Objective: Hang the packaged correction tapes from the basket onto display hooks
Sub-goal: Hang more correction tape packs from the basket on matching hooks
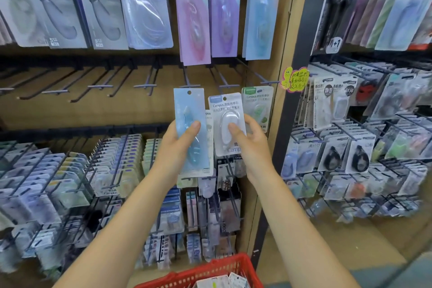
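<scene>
- Stationery pegboard wall, bare display hooks (187, 77) just above both packs.
- Left hand (177, 145) pinches upright blue correction tape pack (190, 131); right hand (247, 145) pinches white Campus pack (228, 124).
- Red basket (205, 273) near, below.

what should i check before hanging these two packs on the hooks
1. Left hand grips the blue pack: ok, thumb across its front.
2. Right hand grips the white Campus pack: ok, thumb on the blister.
3. Hang holes uncovered: ok, both show at the top of each card, above the fingers.
4. Free hook within reach: ok, the empty hooks in the row just above the packs are bare.
5. Matching stock to hang with: ok for white, a green Campus pack hangs just behind; cannot tell for blue.
6. More packs left in the red basket: ok, some show inside.
</scene>
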`<state>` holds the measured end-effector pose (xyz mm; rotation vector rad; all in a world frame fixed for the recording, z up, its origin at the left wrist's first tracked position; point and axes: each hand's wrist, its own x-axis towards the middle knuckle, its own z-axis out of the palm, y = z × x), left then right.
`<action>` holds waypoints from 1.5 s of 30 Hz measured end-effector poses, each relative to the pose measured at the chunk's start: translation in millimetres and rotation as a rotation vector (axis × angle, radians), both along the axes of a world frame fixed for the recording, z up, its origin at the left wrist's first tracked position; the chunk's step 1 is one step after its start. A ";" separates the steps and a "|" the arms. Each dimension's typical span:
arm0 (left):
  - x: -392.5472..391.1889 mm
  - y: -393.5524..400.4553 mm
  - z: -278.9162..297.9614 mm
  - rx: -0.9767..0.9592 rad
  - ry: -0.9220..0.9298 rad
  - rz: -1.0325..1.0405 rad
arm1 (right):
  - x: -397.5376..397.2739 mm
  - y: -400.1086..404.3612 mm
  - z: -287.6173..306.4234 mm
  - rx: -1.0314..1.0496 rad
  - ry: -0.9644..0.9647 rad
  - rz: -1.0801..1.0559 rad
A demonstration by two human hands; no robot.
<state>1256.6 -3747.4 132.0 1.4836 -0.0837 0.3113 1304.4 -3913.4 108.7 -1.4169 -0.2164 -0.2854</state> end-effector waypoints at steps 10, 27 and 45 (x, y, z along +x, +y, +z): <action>-0.7 0.9 9.7 -0.021 0.001 0.005 | 15.4 15.5 12.8 0.017 0.051 -0.069; -4.6 -9.9 39.3 0.068 0.000 -0.066 | -45.1 18.9 42.1 -0.235 -0.177 0.131; 29.4 10.1 112.1 0.111 -0.247 -0.049 | -3.4 -16.9 125.7 -0.089 -0.303 0.006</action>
